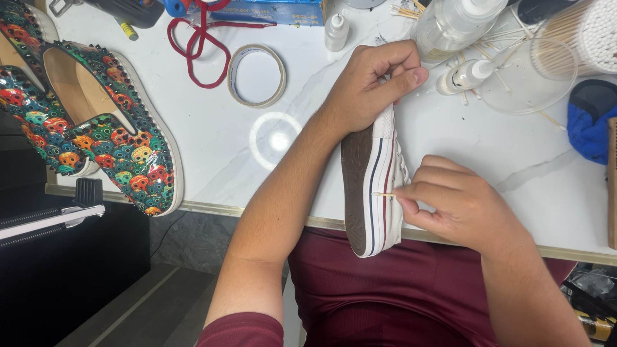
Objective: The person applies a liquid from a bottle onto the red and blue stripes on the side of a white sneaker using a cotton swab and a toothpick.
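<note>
The left hand [369, 80] has its grip clamped on the far end of a white sneaker [373, 186], thumb over the top and fingers curled round the fabric. The right hand [459, 205] pinches a thin stick [384, 194], probably a cotton swab, its tip touching the shoe's striped rubber sidewall. The sneaker lies on its side at the near edge of the white marble-patterned bench [212, 135], its brown sole facing left and its near end overhanging the maroon lap.

On the left stand two studded slip-on shoes [116, 128] with a bright multicoloured print. One roll of pale tape [257, 75] lies flat near the middle, with a red lace [199, 42] looped just beyond it. At the far edge sits a flat blue box [273, 11]. Three clear or white bottles show: a small dropper [336, 31], a large one [456, 22], and a small one lying tipped over [464, 76]. A round tub of cotton swabs [578, 32] stands far right, a blue cloth [591, 122] nearer.
</note>
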